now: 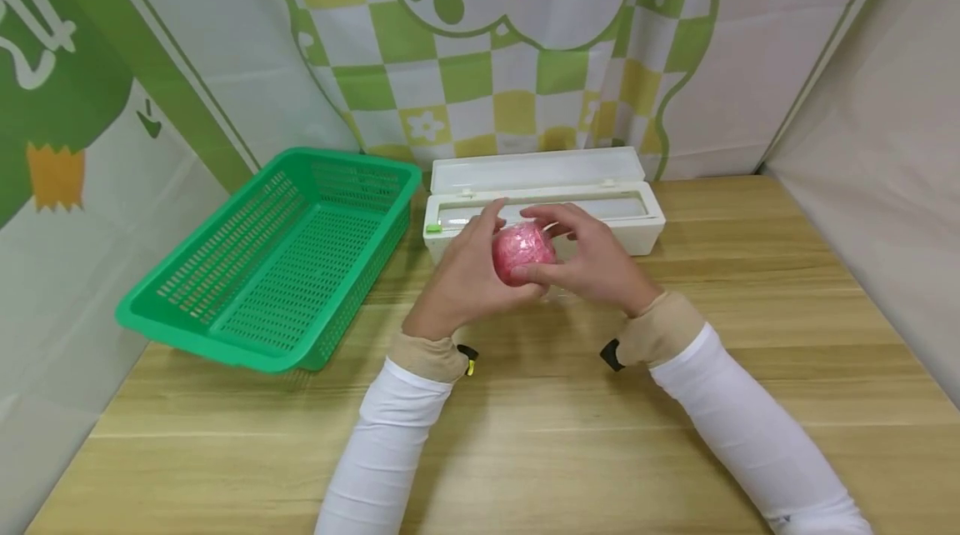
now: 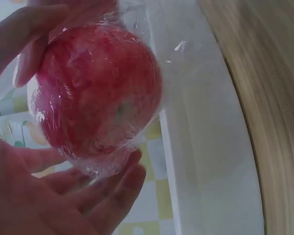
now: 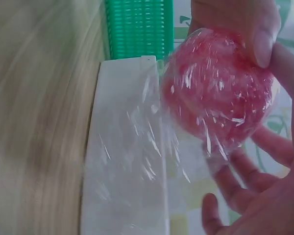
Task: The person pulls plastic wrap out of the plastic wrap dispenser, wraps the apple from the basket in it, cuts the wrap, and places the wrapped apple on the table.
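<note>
A red apple (image 1: 522, 252), covered in shiny clear plastic wrap (image 3: 220, 112), is held between both hands above the table. My left hand (image 1: 468, 275) curves round its left side; in the left wrist view its thumb is at the apple's upper left and its fingers (image 2: 108, 196) lie below. From the other side, my right hand (image 1: 596, 258) grips the apple with its thumb on the near face and its fingers bent behind. Loose film trails from the fruit across the white wrap dispenser (image 1: 637, 237) just behind the hands.
The dispenser's lid (image 1: 536, 171) is raised at the back, and a green slider (image 1: 433, 229) sits at its left end. To the left stands a green plastic basket (image 1: 352, 277) on the wooden table (image 1: 525, 435). A patterned curtain (image 1: 465, 85) hangs behind.
</note>
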{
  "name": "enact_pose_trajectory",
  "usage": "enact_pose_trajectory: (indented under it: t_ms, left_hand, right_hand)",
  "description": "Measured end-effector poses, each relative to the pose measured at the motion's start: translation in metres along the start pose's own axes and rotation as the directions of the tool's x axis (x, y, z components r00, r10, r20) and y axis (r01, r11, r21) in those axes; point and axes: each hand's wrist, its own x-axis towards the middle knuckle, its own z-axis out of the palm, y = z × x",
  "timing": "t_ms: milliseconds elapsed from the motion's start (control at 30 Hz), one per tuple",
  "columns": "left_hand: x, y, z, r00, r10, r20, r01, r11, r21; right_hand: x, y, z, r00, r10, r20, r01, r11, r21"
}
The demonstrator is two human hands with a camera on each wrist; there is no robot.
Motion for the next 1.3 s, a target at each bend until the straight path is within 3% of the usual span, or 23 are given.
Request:
enact_pose_trajectory:
  t_ms: [133, 233, 333, 467, 567, 633, 767, 833, 967, 1167, 1233, 1300]
  left_hand:
    - [0.0, -0.001, 0.002, 0.999, 0.03, 0.015, -0.03, 0.999, -0.028]
    - [-0.001, -0.004, 0.002, 1.0, -0.002, -0.017, 0.001, 0.999, -0.036]
    - [-0.002, -0.008, -0.001, 0.996, -0.063, -0.06, 0.058, 0.995, -0.081]
    - [-0.002, -0.012, -0.008, 0.985, -0.138, -0.105, 0.122, 0.982, -0.144]
    - [-0.002, -0.015, -0.011, 0.977, -0.174, -0.124, 0.153, 0.974, -0.164]
    - [-0.002, -0.016, -0.012, 0.974, -0.187, -0.129, 0.163, 0.971, -0.176]
    - [-0.002, -0.017, -0.011, 0.974, -0.195, -0.118, 0.17, 0.966, -0.193]
    - [-0.001, -0.016, -0.011, 0.976, -0.187, -0.111, 0.164, 0.967, -0.193]
    - [-0.001, -0.015, -0.01, 0.979, -0.177, -0.105, 0.154, 0.967, -0.202]
    - [0.0, -0.013, -0.011, 0.981, -0.179, -0.078, 0.156, 0.96, -0.234]
    - [0.0, -0.012, -0.011, 0.981, -0.184, -0.068, 0.163, 0.957, -0.238]
    - [0.0, -0.011, -0.012, 0.98, -0.189, -0.059, 0.169, 0.954, -0.246]
  right_hand:
    - [-0.002, -0.004, 0.0, 0.996, -0.078, -0.044, 0.075, 0.996, -0.05]
    - [-0.001, -0.004, -0.007, 0.99, -0.071, -0.12, 0.068, 0.997, -0.036]
    - [0.0, -0.001, -0.016, 0.97, -0.005, -0.245, 0.005, 1.0, -0.001]
    - [0.001, 0.002, -0.025, 0.916, 0.138, -0.376, -0.131, 0.99, 0.044]
    - [0.002, 0.003, -0.029, 0.891, 0.234, -0.389, -0.228, 0.972, 0.062]
    - [0.002, 0.004, -0.03, 0.899, 0.252, -0.359, -0.245, 0.967, 0.067]
    - [0.004, 0.008, -0.029, 0.936, 0.179, -0.305, -0.153, 0.982, 0.108]
    - [0.005, 0.011, -0.027, 0.943, 0.12, -0.311, -0.078, 0.986, 0.144]
    - [0.006, 0.014, -0.024, 0.936, 0.04, -0.35, 0.043, 0.973, 0.226]
    - [0.007, 0.014, -0.02, 0.939, -0.01, -0.343, 0.113, 0.953, 0.282]
    - [0.007, 0.013, -0.018, 0.932, -0.031, -0.362, 0.137, 0.953, 0.269]
    - [0.007, 0.013, -0.014, 0.908, -0.056, -0.416, 0.163, 0.96, 0.227]
